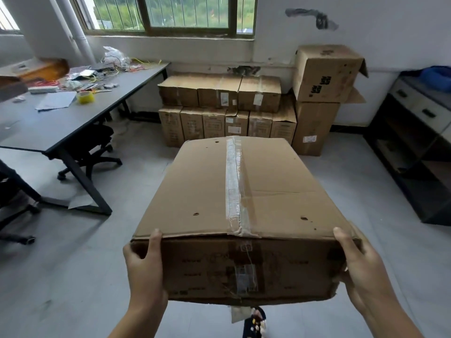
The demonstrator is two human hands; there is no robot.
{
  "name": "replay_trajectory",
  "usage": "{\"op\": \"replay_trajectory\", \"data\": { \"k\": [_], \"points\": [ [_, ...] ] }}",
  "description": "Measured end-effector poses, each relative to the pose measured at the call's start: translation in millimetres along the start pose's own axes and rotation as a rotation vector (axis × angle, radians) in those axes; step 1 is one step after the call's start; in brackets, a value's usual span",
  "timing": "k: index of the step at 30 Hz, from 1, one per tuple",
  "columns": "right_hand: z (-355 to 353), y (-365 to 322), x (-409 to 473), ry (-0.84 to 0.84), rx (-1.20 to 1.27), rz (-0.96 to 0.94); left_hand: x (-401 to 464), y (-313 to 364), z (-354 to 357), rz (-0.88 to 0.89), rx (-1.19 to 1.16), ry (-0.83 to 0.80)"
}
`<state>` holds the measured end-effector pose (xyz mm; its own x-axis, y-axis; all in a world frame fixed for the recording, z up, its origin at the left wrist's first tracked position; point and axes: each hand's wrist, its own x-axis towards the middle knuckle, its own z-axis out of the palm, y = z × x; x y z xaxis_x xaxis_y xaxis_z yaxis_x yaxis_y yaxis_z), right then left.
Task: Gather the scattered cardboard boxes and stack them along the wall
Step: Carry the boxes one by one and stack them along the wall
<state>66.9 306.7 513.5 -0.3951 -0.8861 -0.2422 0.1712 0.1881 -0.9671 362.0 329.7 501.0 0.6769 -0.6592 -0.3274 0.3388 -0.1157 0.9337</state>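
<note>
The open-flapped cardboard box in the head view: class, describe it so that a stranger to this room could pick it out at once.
Start at the window and follow the white wall to the right, to the stacked cartons below it. The open-flapped cardboard box sits on top of the tall carton at the right end. Unlike its sealed neighbours, it stands highest, tilted, with flaps hanging open.

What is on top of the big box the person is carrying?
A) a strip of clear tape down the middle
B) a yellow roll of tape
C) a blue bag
A: the carried box, gripped at its near corners by the left hand and right hand, has clear tape along its top seam.
</note>
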Motion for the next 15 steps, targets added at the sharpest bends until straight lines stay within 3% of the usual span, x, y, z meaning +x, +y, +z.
{"op": "replay_trajectory", "data": {
  "k": [15],
  "points": [
    [206, -75, 295, -0.149, -0.024, -0.014, 249, 56, 206, 0.049, -0.077, 0.128]
  ]
}}
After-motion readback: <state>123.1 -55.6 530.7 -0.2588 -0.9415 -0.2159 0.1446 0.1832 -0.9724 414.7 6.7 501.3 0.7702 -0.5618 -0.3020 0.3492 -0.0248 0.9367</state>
